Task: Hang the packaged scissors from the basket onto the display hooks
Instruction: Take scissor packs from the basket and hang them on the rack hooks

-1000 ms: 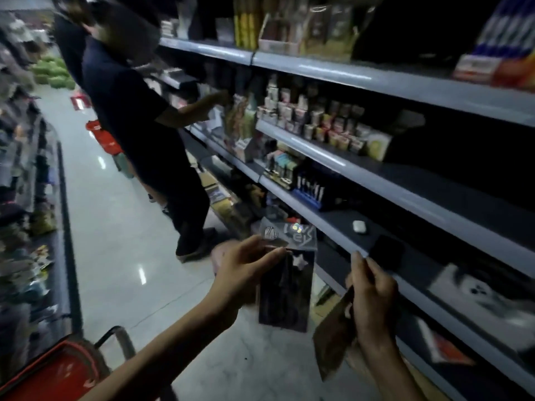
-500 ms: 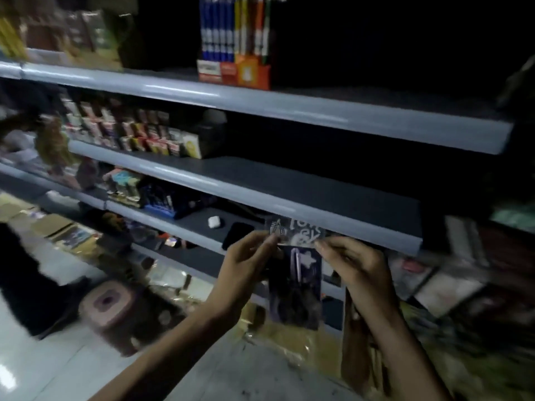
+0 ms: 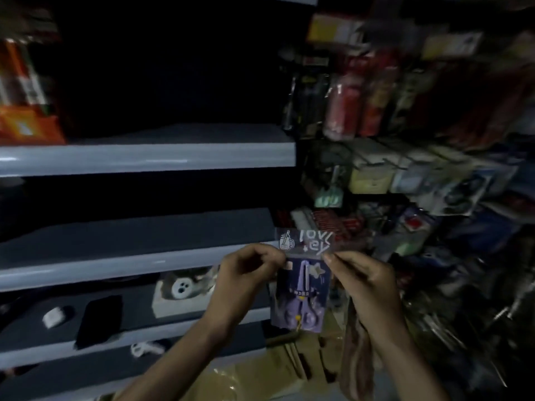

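Both hands hold one packaged pair of scissors [image 3: 302,296] upright in front of me: a purple card in a clear sleeve with white lettering on its top flap. My left hand [image 3: 246,273] pinches the pack's upper left edge. My right hand [image 3: 363,277] pinches the upper right edge, and a brownish strip hangs below that hand. The hook display [image 3: 385,175] with hanging packaged goods stands behind and to the right of the pack, blurred and dim. The basket is out of view.
Grey shelves [image 3: 144,157] run across the left. On a lower shelf lie a black phone [image 3: 100,319], a small white case [image 3: 53,316] and a boxed white item [image 3: 182,293]. Orange boxes [image 3: 26,123] sit top left. Cardboard [image 3: 260,371] lies on the floor.
The view has swung right from the aisle to the shelf end and hook display. My right hand has joined the left on the pack's top edge.
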`<state>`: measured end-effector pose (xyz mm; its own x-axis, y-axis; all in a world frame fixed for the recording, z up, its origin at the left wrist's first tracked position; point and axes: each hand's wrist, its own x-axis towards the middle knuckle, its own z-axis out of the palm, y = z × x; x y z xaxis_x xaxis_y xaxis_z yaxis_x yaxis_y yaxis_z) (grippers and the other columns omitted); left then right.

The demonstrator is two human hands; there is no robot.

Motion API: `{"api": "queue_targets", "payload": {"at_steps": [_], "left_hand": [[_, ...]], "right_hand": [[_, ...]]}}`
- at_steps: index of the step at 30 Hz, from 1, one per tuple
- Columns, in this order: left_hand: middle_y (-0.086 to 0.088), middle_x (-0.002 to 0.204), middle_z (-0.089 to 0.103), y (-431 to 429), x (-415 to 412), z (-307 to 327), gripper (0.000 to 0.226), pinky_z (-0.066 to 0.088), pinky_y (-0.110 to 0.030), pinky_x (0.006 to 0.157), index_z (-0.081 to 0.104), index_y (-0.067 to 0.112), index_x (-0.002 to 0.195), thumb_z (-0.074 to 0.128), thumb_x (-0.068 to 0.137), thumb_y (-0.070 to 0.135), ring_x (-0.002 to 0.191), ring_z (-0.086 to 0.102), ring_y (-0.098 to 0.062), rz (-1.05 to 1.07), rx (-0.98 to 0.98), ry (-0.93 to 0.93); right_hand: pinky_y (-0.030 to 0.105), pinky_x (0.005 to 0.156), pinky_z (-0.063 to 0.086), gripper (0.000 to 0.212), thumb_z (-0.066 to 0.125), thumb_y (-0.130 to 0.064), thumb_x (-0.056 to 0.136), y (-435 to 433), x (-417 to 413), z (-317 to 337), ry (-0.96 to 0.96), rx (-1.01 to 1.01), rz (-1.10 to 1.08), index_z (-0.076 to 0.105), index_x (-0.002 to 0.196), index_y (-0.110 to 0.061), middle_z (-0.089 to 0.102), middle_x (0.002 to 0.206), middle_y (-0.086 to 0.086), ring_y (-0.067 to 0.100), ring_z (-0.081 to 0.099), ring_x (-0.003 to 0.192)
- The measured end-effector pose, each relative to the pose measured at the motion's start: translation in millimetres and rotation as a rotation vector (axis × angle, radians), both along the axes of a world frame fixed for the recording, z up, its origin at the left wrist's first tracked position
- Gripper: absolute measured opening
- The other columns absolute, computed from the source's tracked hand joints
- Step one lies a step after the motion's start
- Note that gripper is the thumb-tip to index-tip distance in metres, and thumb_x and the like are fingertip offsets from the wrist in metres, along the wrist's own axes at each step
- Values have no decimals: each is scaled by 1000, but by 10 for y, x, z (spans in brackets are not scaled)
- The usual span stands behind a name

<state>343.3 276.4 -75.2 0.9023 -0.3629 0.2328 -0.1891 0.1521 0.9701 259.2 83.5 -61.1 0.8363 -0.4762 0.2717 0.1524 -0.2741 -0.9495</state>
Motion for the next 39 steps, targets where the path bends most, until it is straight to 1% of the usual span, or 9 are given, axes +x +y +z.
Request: {"api": "queue_targets", "payload": {"at_steps": [4, 11, 15, 18, 23, 27, 29, 33, 39], "left_hand": [[-5, 83, 77, -474, 132, 86, 11, 56, -22, 73, 73, 2, 89, 73, 90, 13, 81, 74, -12, -75, -25, -64], [-8, 81, 78, -1376, 493, 231, 4, 57, -30, 72, 80, 20, 77, 77, 81, 22, 79, 72, -16, -59, -25, -46], [-4, 81, 79, -1843, 677, 215, 19, 57, -27, 69, 79, 22, 76, 75, 91, 10, 77, 73, -13, -57, 62, -91], [-3, 85, 79, -2041, 844, 158, 13, 58, -31, 73, 76, 16, 88, 72, 96, 7, 80, 74, -13, 14, 146, -152], [1, 95, 78, -2209, 1097, 100, 11, 61, -42, 80, 73, 32, 101, 76, 96, 23, 91, 75, -20, 192, 191, -208], [4, 112, 75, -2348, 1203, 140, 42, 61, -36, 85, 63, 25, 131, 80, 93, 34, 103, 73, -12, 246, 248, -219], [3, 116, 74, -2411, 1216, 168, 51, 62, -34, 86, 61, 20, 138, 81, 92, 31, 104, 73, -9, 230, 283, -195], [5, 112, 76, -2420, 1150, 226, 35, 58, -23, 81, 70, 18, 124, 81, 91, 19, 102, 74, -6, 190, 292, -189], [-7, 107, 76, -2342, 891, 489, 22, 59, -26, 84, 73, 12, 114, 78, 92, 13, 100, 75, -17, 92, 216, -196]], "right_hand": [[13, 71, 53, 7, 72, -22, 93, -380, 73, 27, -36, 23, -48, 79, 95, -24, 78, 90, -11, 2, 72, 86], [9, 70, 52, 7, 71, -24, 94, -1168, 444, 24, -70, 160, -61, 76, 96, -28, 77, 93, -19, -6, 70, 88], [7, 70, 51, 10, 70, -18, 96, -1523, 663, -62, -122, 222, -66, 75, 98, -27, 75, 90, -22, -8, 69, 85], [11, 74, 53, 9, 70, -17, 96, -1778, 770, -148, -148, 229, -65, 77, 97, -24, 77, 94, -15, -3, 71, 89], [15, 76, 57, 8, 74, -19, 92, -2095, 1019, -388, -154, 236, -133, 77, 94, -26, 78, 90, -14, -1, 72, 89], [20, 82, 60, 19, 74, -22, 93, -2165, 1187, -529, -105, 197, -152, 79, 109, -13, 79, 97, -8, 2, 72, 94], [18, 81, 58, 19, 74, -25, 92, -2187, 1222, -561, -95, 173, -117, 79, 109, -17, 78, 98, -11, 0, 72, 95], [7, 75, 51, 13, 73, -22, 95, -2284, 1306, -604, -69, 100, -57, 77, 107, -22, 76, 92, -18, -8, 68, 92], [10, 74, 53, 9, 76, -23, 93, -2411, 1435, -540, -86, 160, -58, 76, 100, -28, 76, 89, -19, -7, 70, 88]]}}
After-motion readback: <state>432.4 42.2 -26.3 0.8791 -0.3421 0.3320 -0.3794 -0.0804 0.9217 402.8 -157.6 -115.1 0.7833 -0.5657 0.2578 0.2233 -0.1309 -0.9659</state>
